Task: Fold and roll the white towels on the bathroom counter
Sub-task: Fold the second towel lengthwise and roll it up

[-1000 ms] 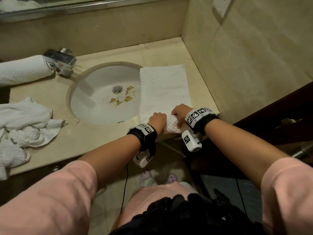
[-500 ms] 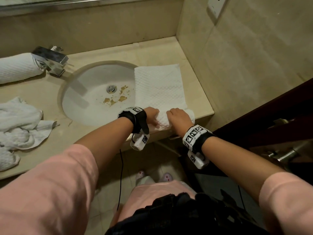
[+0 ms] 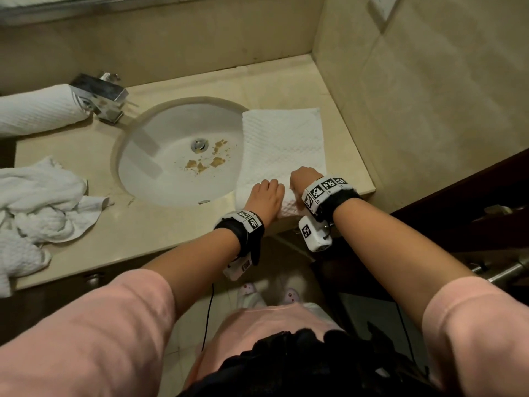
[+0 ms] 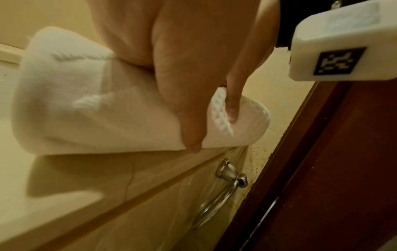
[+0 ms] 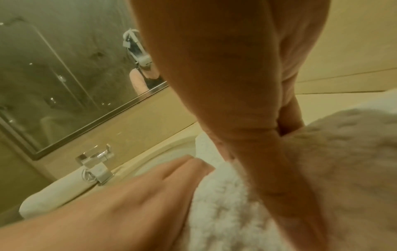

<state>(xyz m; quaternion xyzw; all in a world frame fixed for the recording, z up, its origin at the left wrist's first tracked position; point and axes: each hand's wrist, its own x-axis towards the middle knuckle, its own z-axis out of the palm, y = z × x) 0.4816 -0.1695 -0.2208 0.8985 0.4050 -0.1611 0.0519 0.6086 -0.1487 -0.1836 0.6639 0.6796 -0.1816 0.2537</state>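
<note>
Brown-flecked sink (image 3: 160, 179), chrome faucet (image 3: 100, 93), wall mirror (image 5: 53, 84)

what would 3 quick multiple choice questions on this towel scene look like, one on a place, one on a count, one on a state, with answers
1. Where does the finished rolled towel lie?
A. inside the sink
B. on the counter left of the faucet
C. on the floor

2. How many hands are on the folded towel?
A. none
B. one
C. two

3. What state is the folded towel in?
A. fully rolled
B. rolled at the near end, flat beyond
C. crumpled in a heap

Answers:
1 B: it rests on the counter beside the faucet, at the frame's left edge.
2 C: the left hand and right hand both press its near end.
3 B: the left wrist view shows a roll under the hands, while the head view shows flat cloth beyond, partly over the sink.
</note>
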